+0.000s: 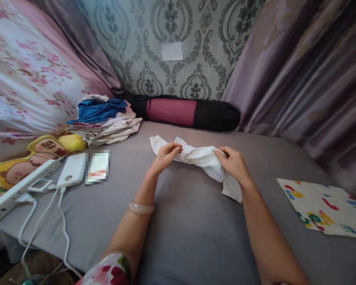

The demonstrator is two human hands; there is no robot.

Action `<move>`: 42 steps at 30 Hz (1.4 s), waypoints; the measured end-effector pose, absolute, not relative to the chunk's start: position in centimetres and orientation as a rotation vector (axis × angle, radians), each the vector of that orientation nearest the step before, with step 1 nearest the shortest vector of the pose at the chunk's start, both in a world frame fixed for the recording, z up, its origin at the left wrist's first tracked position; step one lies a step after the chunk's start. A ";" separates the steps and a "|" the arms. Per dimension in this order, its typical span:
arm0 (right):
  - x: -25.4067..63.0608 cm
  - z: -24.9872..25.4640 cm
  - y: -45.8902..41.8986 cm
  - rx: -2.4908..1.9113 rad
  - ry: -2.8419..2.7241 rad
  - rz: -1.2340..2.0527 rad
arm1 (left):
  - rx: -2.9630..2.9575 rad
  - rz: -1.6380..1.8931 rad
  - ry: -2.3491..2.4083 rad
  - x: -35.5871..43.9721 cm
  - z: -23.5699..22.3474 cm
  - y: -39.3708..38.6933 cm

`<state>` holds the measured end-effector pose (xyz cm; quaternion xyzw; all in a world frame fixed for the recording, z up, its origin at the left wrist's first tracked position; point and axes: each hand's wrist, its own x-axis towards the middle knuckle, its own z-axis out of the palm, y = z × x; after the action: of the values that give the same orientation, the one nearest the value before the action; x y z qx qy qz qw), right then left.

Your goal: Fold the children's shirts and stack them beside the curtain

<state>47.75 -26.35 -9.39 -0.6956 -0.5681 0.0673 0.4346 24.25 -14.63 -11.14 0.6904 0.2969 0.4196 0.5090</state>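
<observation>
A crumpled white cloth (200,156) stretches between my two hands above the grey bed sheet. My left hand (167,155) pinches its upper edge, thumb and fingertips pressed together. Over at the other end, my right hand (233,162) grips the cloth between thumb and fingers. One loose end sticks out beyond my left hand, and another hangs below my right hand onto the sheet. Folds hide what kind of garment, if any, the cloth is.
A pile of folded clothes (106,122) lies at the back left beside a black and pink bolster (172,112). Nearer left are a white power bank (72,170), a power strip (23,190) with cables and a yellow plush cushion (26,164). A patterned cloth (326,208) lies at right.
</observation>
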 end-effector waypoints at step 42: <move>48.3 -10.7 -26.6 -1.706 -1.372 0.194 | 1.948 1.080 0.866 24.6 -14.7 -13.9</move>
<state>48.31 -26.58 -10.66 -0.6914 -0.5561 0.0786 0.4545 24.59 -13.94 -14.66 0.7583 0.3372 0.4203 0.3670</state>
